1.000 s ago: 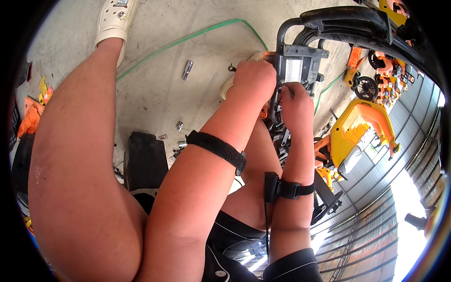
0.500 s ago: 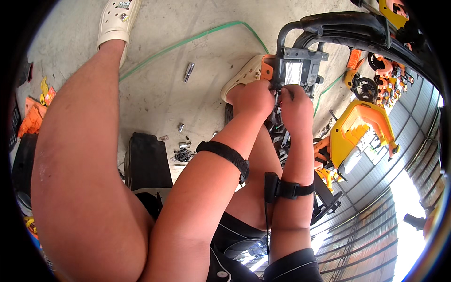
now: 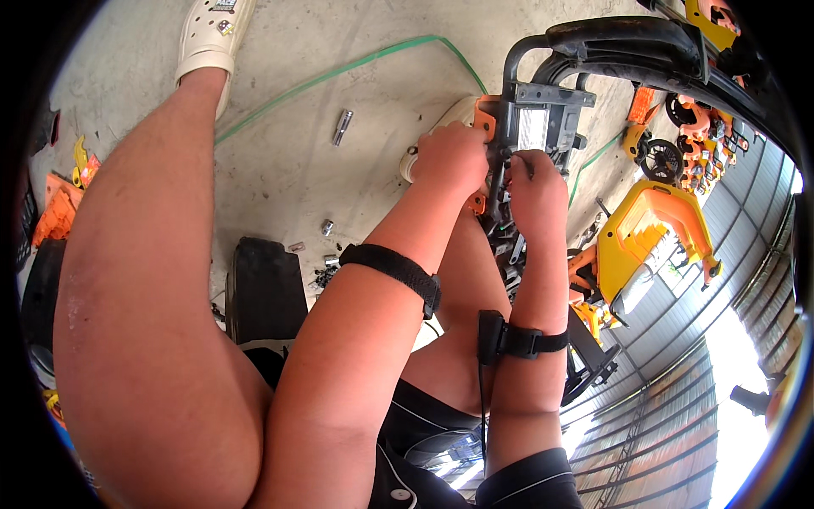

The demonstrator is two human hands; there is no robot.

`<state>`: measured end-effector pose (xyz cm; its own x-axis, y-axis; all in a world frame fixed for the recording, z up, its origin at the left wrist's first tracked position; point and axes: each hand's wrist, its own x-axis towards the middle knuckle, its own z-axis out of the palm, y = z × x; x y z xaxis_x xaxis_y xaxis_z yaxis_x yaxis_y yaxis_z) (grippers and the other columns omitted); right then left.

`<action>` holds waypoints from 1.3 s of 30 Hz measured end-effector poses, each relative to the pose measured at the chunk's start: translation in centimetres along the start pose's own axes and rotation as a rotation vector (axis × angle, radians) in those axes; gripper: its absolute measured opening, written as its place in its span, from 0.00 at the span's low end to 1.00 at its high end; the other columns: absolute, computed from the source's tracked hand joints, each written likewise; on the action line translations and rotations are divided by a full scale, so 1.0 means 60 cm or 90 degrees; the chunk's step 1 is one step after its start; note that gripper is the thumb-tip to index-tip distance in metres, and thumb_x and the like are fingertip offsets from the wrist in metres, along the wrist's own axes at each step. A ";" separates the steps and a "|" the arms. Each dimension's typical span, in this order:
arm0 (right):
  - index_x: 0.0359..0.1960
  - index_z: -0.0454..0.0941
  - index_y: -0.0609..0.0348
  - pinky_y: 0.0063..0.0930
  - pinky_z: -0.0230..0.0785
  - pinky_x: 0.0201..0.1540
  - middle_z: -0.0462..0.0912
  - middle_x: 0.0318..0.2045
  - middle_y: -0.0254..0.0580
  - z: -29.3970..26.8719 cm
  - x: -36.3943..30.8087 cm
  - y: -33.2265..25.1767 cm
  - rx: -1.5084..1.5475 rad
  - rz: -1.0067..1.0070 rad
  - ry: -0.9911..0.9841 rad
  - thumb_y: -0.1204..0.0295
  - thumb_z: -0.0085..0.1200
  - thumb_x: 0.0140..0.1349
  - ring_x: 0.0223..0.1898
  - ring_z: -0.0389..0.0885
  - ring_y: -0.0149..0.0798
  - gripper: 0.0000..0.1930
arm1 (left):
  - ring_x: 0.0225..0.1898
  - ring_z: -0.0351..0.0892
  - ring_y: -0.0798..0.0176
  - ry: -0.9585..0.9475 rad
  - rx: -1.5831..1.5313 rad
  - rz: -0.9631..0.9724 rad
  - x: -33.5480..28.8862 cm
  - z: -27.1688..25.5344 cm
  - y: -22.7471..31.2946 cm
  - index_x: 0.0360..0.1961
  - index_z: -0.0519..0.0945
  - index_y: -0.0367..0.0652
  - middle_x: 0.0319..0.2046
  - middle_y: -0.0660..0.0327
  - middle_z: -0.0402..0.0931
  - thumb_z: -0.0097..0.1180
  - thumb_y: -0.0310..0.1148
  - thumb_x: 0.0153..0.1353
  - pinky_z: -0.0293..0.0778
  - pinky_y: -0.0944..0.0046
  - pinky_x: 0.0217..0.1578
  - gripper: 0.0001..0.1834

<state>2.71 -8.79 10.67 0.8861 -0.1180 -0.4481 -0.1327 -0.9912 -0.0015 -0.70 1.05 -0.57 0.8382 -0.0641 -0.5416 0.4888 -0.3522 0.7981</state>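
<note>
We work on a grey and orange power tool body (image 3: pixel 534 127) held between our knees, far from us and right of centre. Our left hand (image 3: pixel 449 157) is closed around its orange left edge, steadying it. Our right hand (image 3: pixel 536 188) presses against the tool's front with fingers curled, pinching something too small to make out. On the concrete floor (image 3: pixel 288 161) to the left lie a metal socket (image 3: pixel 342 127) and a green hose (image 3: pixel 339 72).
</note>
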 end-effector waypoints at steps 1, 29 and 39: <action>0.45 0.85 0.60 0.48 0.78 0.45 0.88 0.38 0.56 0.000 0.000 0.000 0.003 0.003 0.000 0.65 0.55 0.71 0.41 0.87 0.61 0.12 | 0.46 0.83 0.48 -0.006 0.026 0.015 0.003 -0.002 0.003 0.41 0.88 0.53 0.40 0.59 0.84 0.57 0.37 0.68 0.74 0.45 0.47 0.09; 0.44 0.85 0.60 0.45 0.77 0.46 0.89 0.37 0.54 -0.003 0.002 -0.001 0.024 0.019 -0.014 0.65 0.55 0.71 0.41 0.88 0.57 0.12 | 0.48 0.82 0.53 -0.008 0.191 0.102 0.019 -0.035 0.036 0.37 0.90 0.54 0.35 0.62 0.86 0.62 0.31 0.58 0.70 0.46 0.54 0.08; 0.44 0.85 0.60 0.47 0.77 0.46 0.88 0.38 0.56 -0.001 0.002 0.002 0.009 0.010 -0.001 0.66 0.56 0.71 0.41 0.87 0.60 0.12 | 0.43 0.86 0.45 -0.112 -0.044 -0.090 -0.005 0.027 0.024 0.38 0.87 0.46 0.36 0.52 0.86 0.62 0.40 0.63 0.79 0.48 0.45 0.10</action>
<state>2.80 -8.91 10.66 0.8830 -0.1331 -0.4502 -0.1525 -0.9883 -0.0070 -0.62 -0.98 0.31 0.7077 -0.1828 -0.6824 0.6192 -0.3044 0.7238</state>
